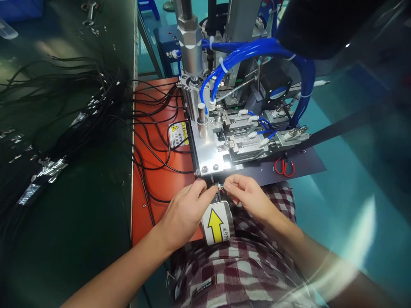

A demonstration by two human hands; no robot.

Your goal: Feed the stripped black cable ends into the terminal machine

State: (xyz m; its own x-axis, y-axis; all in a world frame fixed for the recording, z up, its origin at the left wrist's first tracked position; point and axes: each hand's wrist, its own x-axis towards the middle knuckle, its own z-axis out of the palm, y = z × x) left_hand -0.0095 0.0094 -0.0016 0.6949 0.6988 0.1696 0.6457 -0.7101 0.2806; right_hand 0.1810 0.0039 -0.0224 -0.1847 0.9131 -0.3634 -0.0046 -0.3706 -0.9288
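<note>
Both hands meet at the front edge of a metal machine (207, 149). My left hand (188, 209) is closed, its thumb and forefinger at a small bundle of thin colored wires (220, 187). From the right, my right hand (248, 196) pinches the ends of these wires between thumb and forefinger. Just below the fingertips is a white plate with a yellow arrow (215, 224). Black cables (154, 160) run over the orange base (154, 179) left of the machine. The exact grip of the left fingertips is partly hidden.
Red-handled scissors (284, 167) lie on the dark plate at the right. Blue air tubes (257, 47) arch over the machine. On the dark green table (80, 248) at the left are bundles of black cables (73, 141) and a wrench (90, 13).
</note>
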